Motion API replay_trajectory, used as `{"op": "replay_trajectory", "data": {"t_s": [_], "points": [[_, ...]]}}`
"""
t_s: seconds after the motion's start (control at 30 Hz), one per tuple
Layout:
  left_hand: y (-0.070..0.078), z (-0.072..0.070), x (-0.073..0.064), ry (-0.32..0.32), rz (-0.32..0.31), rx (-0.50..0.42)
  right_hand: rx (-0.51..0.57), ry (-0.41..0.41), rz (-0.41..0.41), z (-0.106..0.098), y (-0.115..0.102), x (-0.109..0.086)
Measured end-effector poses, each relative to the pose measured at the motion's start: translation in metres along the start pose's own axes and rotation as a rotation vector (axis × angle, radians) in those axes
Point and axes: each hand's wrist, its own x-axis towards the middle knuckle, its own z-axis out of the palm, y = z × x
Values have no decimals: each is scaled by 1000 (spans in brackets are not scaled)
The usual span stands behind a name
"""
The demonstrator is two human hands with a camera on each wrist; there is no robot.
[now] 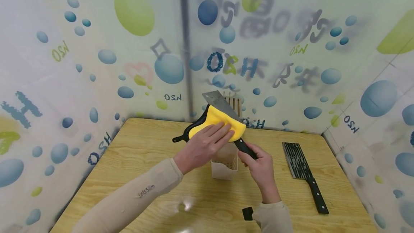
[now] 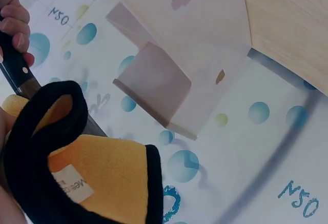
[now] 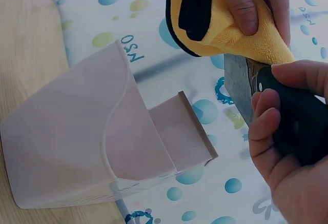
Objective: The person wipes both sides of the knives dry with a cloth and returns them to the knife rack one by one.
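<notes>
My right hand (image 1: 258, 163) grips the black handle (image 1: 247, 150) of a cleaver, whose grey blade (image 1: 220, 101) points up and to the left. A yellow cloth (image 1: 237, 130) with black edging and a black loop lies over part of that blade. My left hand (image 1: 207, 143) pinches the cloth about the blade: its fingers lie across the top in the head view, and its thumb (image 3: 243, 16) presses from the other side in the right wrist view. Below the hands stands a pale plastic holder (image 1: 223, 173), open at the top, partly hidden by the hands.
A second cleaver (image 1: 295, 161) with a streaked dark blade and black riveted handle lies on the right of the wooden table (image 1: 129, 175). A brown slatted thing (image 1: 239, 105) stands behind the blade. Patterned sheeting (image 1: 275, 82) surrounds the table at the back and sides.
</notes>
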Motion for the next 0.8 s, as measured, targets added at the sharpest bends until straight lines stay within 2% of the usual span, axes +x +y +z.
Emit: {"op": "replay_trajectory", "data": {"t_s": [0.5,0.8], "points": [[-16,3,-1,73,-66,-8,22,-32,17,-2,1,-1],[-31,5,-3,77,-130,-48,21,-45,-36,-3,3,-1]]}}
